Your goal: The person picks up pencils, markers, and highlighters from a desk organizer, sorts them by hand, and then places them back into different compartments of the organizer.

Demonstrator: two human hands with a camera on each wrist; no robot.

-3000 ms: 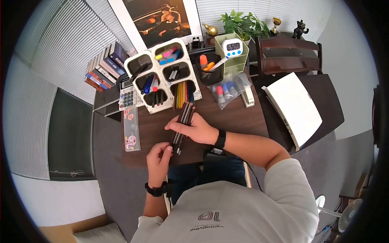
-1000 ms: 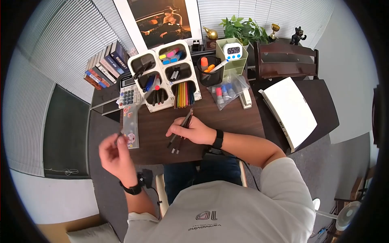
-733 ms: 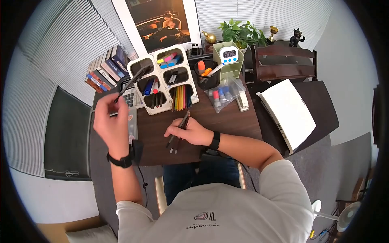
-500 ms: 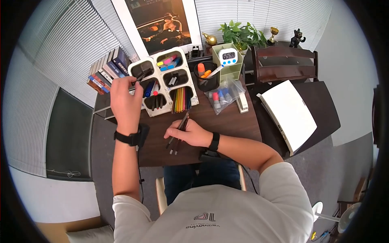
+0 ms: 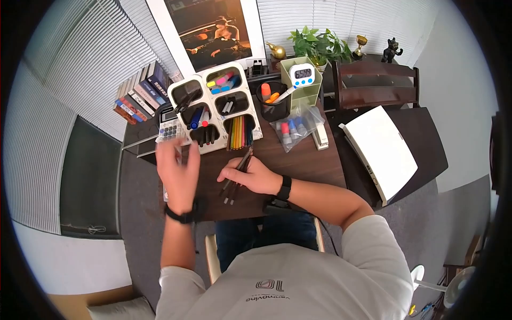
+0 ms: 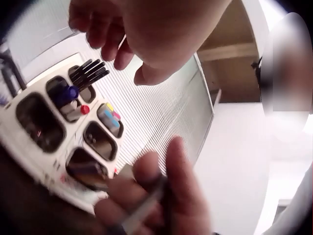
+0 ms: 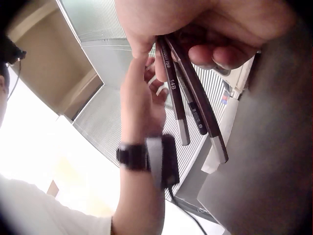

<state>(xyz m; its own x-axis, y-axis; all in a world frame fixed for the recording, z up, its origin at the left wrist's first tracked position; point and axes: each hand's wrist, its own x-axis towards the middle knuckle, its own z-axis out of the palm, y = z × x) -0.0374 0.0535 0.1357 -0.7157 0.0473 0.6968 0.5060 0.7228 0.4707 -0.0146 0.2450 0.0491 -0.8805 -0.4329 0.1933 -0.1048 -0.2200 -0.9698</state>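
Note:
My right hand (image 5: 257, 176) grips a few dark drawing pencils (image 7: 172, 88) over the desk. One of them is marked 14B, and two have silver-grey ends. My left hand (image 5: 178, 173) is above the desk's left side with its fingers loosely bent and nothing between them. Just beyond it stands a white six-compartment organizer (image 5: 206, 88). Dark pencils (image 5: 186, 101) lean in its top-left compartment, while markers, highlighters and colored pencils (image 5: 238, 133) fill others. In the left wrist view my left hand (image 6: 161, 39) hangs over the organizer's side, fingers apart.
A calculator (image 5: 170, 130) sits left of the organizer. To its right are a black mesh pen cup (image 5: 274, 111), a timer (image 5: 302, 74) on a green holder, a clear bag of bottles (image 5: 298, 125) and a stapler (image 5: 320, 137). A white device (image 5: 384, 152) lies farther right.
My left hand took a pencil from the bunch, carried it to the organizer's top-left compartment, let go and drew back toward me. My right hand stayed nearly still, holding fewer pencils than at first.

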